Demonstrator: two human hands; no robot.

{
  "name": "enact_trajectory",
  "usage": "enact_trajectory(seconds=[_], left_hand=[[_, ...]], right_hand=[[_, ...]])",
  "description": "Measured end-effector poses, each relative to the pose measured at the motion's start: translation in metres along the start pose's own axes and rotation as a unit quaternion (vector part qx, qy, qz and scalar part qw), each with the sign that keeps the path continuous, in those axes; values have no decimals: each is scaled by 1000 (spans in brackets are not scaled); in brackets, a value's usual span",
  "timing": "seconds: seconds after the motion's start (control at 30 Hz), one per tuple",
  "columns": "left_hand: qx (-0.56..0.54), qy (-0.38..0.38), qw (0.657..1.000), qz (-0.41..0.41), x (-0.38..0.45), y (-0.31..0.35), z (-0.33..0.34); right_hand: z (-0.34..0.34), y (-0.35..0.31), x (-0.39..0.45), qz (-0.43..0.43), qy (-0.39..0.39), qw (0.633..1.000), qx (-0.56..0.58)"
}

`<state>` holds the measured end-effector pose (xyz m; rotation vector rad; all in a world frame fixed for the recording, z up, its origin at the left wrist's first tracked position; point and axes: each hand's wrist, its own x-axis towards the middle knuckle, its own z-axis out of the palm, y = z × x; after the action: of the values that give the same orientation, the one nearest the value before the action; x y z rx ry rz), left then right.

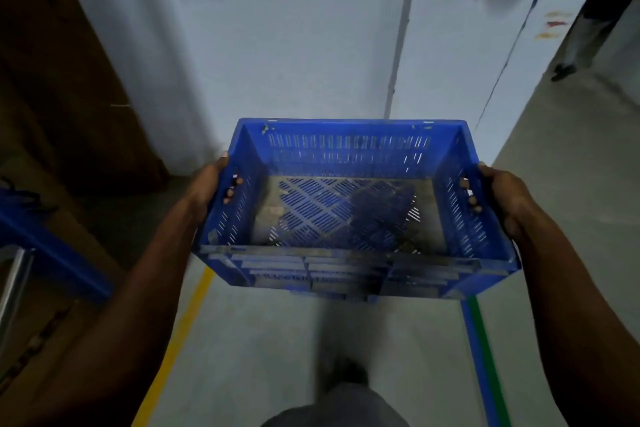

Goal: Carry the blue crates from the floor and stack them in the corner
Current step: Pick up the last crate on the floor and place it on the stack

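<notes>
I hold an empty blue slotted crate in the air in front of me, above the grey floor. My left hand grips its left side, fingers hooked through the handle hole. On the opposite side my right hand does the same, fingertips showing inside the wall. The crate's floor is dusty and bare. Its open top faces me, tilted slightly towards the pale wall ahead.
Brown cardboard leans against the wall at left. A blue frame with a metal leg stands at the left edge. Yellow tape and blue-green tape line the floor. Another person's legs stand at far right.
</notes>
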<state>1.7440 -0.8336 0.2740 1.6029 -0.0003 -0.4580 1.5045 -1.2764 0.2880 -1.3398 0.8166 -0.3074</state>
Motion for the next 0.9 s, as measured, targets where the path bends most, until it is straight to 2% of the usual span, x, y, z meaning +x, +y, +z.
enact_trajectory(seconds=[0.27, 0.43, 0.6, 0.9], left_hand=[[-11, 11, 1000, -10, 134, 41, 31], [-14, 11, 999, -27, 207, 55, 38], [-2, -28, 999, -24, 267, 79, 51], [30, -31, 999, -25, 347, 83, 58]], right_hand=[[32, -60, 137, 3, -35, 999, -12], [46, -81, 199, 21, -30, 999, -1], [63, -91, 242, 29, -29, 999, -6], [80, -90, 305, 40, -10, 999, -1]])
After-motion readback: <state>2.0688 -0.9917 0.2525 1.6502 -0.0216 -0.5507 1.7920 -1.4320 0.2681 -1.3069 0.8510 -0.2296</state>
